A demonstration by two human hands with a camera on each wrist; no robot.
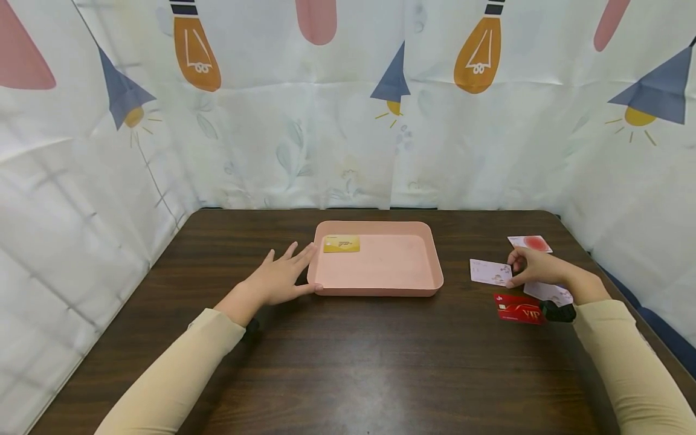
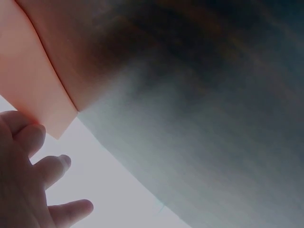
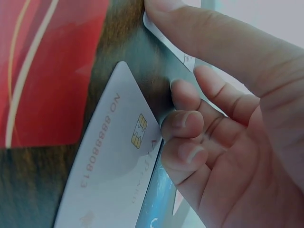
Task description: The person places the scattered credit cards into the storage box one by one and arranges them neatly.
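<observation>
Pale flowered card [image 1: 489, 272] sits at the right of the head view, its right end pinched between thumb and fingers of the right hand [image 1: 541, 266]; whether it is lifted off the dark table [image 1: 370, 362], I cannot tell. Just below it lies a red card [image 1: 516, 309]. Left hand [image 1: 280, 278], fingers spread wide, touches the left side of the pink tray [image 1: 391, 264], mid-frame, with a yellow card [image 1: 341, 243] in its upper left
</observation>
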